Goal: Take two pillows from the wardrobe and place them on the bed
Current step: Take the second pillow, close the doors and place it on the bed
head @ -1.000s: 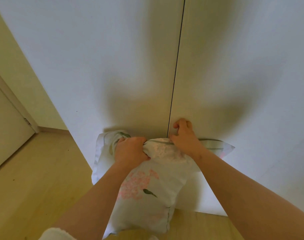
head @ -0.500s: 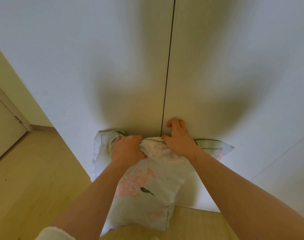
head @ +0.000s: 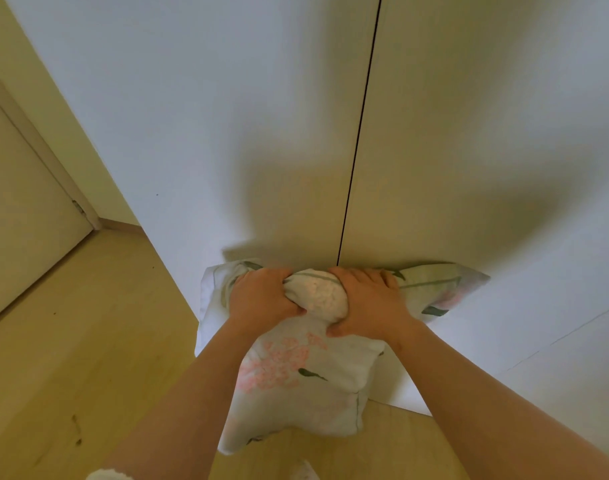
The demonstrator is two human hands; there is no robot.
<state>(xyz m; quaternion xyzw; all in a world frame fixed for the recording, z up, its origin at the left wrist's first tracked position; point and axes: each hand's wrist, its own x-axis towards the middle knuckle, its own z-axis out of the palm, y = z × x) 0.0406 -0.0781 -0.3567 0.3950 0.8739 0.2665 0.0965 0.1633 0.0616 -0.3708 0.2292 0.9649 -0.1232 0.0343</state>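
Observation:
A white pillow [head: 296,382] with pink flowers and green leaves hangs in front of me, held by its upper edge. My left hand [head: 261,296] is shut on the bunched fabric at the left. My right hand [head: 369,303] grips the same edge just to the right, thumb underneath. The pillow's far corner [head: 462,282] presses against the white wardrobe doors [head: 227,133], which are closed, with a thin dark gap [head: 358,133] between them. A second pillow and the bed are out of view.
Light wooden floor [head: 71,358] lies to the left and below. A cream room door [head: 22,209] with its frame stands at the far left. A lower wardrobe panel [head: 556,358] runs off to the right.
My right hand has come off the wardrobe door edge and closed on the pillow's upper edge beside my left hand. The doors are now fully closed.

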